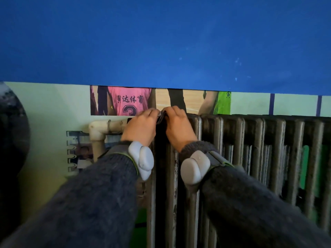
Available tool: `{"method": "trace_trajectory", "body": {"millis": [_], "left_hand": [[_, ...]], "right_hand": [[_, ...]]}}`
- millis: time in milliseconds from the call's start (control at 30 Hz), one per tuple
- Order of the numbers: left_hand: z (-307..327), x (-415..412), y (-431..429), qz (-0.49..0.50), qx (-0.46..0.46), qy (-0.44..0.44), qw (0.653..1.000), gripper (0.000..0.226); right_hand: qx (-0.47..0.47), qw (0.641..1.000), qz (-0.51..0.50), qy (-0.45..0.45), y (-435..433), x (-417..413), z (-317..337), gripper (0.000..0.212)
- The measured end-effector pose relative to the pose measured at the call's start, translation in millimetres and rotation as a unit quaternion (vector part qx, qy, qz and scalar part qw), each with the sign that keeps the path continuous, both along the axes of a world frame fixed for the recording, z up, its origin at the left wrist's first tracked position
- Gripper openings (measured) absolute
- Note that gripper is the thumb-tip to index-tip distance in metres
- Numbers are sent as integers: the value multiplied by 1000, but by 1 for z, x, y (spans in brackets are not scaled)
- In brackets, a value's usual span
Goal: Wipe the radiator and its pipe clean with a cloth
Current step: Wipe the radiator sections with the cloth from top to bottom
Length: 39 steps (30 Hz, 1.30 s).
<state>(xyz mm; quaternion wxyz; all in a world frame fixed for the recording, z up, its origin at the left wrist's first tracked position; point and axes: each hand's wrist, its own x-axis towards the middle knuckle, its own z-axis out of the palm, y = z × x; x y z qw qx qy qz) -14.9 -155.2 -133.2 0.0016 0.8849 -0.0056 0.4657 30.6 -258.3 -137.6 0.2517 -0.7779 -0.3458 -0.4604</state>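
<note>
Left hand [141,126] and my right hand [177,126] each pinch the cloth [160,116] atop the left end of the radiator [259,140], near the pipe [114,125]; I judge wiping barely begun, with pipe and most of the radiator outstanding.

The upper wall [161,42] in front of me is deep blue, with a few pale specks at right. Below it the lower wall [44,104] is pale green. A photo strip [129,102] just under the blue shows a pink jersey numbered 3 and a bright green top. Two purple stripes [271,103] run down at right. A smaller picture [77,151] sits lower left. A dark blurred shape [10,140] fills my left edge. The light is dim.
</note>
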Motion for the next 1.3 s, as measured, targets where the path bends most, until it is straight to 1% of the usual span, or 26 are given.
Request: {"method": "trace_trajectory", "body": {"millis": [100,233,333,400,467,500,600,667,733,867,967,1033,1067,1133,1200,1300], "left_hand": [[-5,-1,3,-25,17,0,1000,43],[-10,-9,8,-37,69,9,997,46],[-14,-10,8,-49,66,12,997,48],[-21,-10,9,-56,58,5,997,47],[-28,-6,11,-95,97,-56,989,40],[-33,-4,13,-103,112,-66,986,39],[-61,-1,21,-79,170,-71,980,48],[-82,-3,21,-85,192,-51,976,50],[-96,-4,23,-94,195,-36,976,52],[-106,-8,23,-102,212,-25,972,54],[-107,-16,26,-98,276,9,956,51],[-107,-25,28,-109,347,12,931,46],[-106,-29,29,-120,378,2,918,44],[-99,-35,27,-135,401,-24,906,42],[-82,-35,21,-135,394,-63,907,42],[-51,-28,14,-115,380,-120,910,41]], "right_hand": [[29,999,-5,-19,1,0,-8,35],[42,995,12,-85,2,2,-15,36],[29,995,11,-97,-1,2,-18,37],[12,994,4,-113,-3,1,-24,38],[-6,992,-7,-126,-8,-2,-31,37],[-14,991,-11,-132,-10,-4,-35,39],[-53,987,-30,-148,-16,-10,-57,45],[-72,986,-43,-144,-16,-12,-79,45],[-79,986,-51,-134,-16,-11,-98,48],[-83,986,-62,-131,-15,-8,-117,50],[-122,981,-61,-141,-21,-10,-124,46],[-186,965,-43,-179,-32,-14,-128,43],[-221,954,-28,-202,-38,-16,-126,42],[-268,932,-11,-242,-49,-19,-112,41],[-280,918,-20,-281,-55,-18,-86,40],[-263,909,-39,-321,-60,-13,-45,39]]}}
